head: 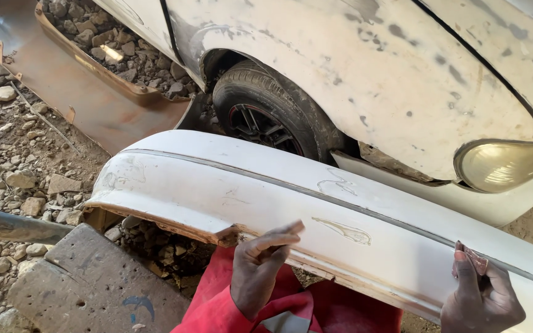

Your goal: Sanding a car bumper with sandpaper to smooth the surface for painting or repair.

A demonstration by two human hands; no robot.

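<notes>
White bumper held at its lower edge, beside a car with a patchily sanded body.

The detached bumper (266,197), smooth painted plastic with a grey trim line and scraped patches, is propped across red-clad knees. The left hand (259,265) is pressed against its rusty-brown lower rim, fingers loosely curled. The right hand (481,295) is closed on a small reddish sandpaper piece (473,256) against the bumper face. Rough grey stones (7,154) are strewn over the ground.

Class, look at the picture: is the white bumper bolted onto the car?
No. The white bumper lies detached in front of the car, steadied by the left hand and right hand.
</notes>
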